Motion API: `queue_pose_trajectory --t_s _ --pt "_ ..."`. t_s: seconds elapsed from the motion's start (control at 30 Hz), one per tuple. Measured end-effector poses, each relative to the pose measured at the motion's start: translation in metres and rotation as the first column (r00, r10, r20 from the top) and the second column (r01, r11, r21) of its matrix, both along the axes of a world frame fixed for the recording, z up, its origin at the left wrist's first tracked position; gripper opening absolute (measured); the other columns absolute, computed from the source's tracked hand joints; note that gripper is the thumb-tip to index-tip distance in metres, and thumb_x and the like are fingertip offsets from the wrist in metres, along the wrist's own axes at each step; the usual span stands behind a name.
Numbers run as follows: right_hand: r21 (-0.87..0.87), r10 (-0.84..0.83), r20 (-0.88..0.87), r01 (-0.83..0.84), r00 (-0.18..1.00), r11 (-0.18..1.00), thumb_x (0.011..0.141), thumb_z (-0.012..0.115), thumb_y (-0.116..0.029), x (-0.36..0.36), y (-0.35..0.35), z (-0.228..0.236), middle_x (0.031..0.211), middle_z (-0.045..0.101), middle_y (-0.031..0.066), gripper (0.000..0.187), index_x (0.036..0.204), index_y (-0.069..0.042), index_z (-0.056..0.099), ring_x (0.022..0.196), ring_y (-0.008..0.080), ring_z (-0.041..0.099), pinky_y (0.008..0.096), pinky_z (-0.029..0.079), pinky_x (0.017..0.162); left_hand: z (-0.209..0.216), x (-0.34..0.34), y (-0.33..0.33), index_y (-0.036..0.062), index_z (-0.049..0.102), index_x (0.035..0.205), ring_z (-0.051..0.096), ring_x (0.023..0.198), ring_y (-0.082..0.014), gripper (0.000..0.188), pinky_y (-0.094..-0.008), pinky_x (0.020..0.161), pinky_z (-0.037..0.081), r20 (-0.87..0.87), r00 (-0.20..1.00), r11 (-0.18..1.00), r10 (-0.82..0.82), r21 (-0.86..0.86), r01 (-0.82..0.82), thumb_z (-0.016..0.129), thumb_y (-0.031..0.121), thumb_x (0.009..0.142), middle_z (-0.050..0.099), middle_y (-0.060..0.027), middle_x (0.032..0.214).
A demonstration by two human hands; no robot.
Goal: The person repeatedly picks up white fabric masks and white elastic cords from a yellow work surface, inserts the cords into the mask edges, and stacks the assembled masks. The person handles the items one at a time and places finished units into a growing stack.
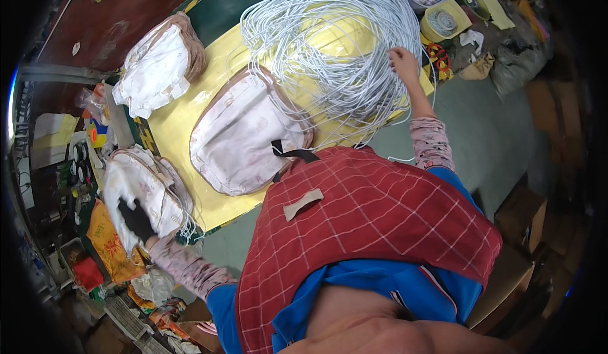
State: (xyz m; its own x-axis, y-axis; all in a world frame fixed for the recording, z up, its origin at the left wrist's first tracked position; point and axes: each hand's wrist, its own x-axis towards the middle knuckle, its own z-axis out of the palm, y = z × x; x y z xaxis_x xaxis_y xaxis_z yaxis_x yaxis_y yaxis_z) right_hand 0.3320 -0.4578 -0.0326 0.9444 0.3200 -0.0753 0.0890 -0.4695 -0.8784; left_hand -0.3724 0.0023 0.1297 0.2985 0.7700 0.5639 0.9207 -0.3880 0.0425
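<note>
In the head view, the gloved left hand (134, 220) lies spread on the cloths (155, 186) at eight o'clock; the right hand (404, 66), between one and two, curls at the cord coil's (361, 83) rim, the coil at twelve; whether it grips, I cannot tell. The cord looks smooth, bendy, tangle-prone, best pinched singly; the cloths seem light, limp, best lifted by an edge.

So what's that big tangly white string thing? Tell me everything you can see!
That's a heap of thin white cord, smooth-looking, perhaps plastic, lying in many loose, overlapping loops on the far right of the yellow sheet. Yellow shows through its middle. Stray strands trail from it, some across the edge of a pale fabric stack. The right hand is at its right edge; whether it pinches a strand, I can't tell.
</note>
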Motion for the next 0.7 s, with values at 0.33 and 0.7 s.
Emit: queue_pose_trajectory --t_s 0.33,0.7 --pt "-0.53 0.141 0.264 0.022 0.954 0.847 0.075 0.054 -0.024 -0.038 0.074 0.036 0.088 0.065 0.0155 0.022 0.085 -0.008 0.065 0.081 0.0357 0.061 0.0443 0.048 0.071 -0.117 0.299 -0.201 0.0058 0.055 0.115 0.061 0.096 -0.0271 0.044 -0.033 0.078 0.049 0.494 0.526 0.21 -0.692 -0.56 0.802 0.07 0.01 0.074 0.061 -0.0133 0.104" --pt "-0.718 0.394 0.277 -0.084 0.877 0.691 0.081 0.054 -0.032 0.009 0.094 -0.007 0.092 0.064 0.0174 0.03 0.093 -0.006 0.064 0.087 0.0358 0.061 0.045 0.047 0.075 -0.115 0.319 -0.229 0.0097 0.053 0.109 0.06 0.082 -0.0343 0.039 -0.0403 0.069 0.049 0.415 0.444 -0.032 -0.794 -0.758 0.651 0.064 0.032 0.079 0.059 -0.0119 0.101"
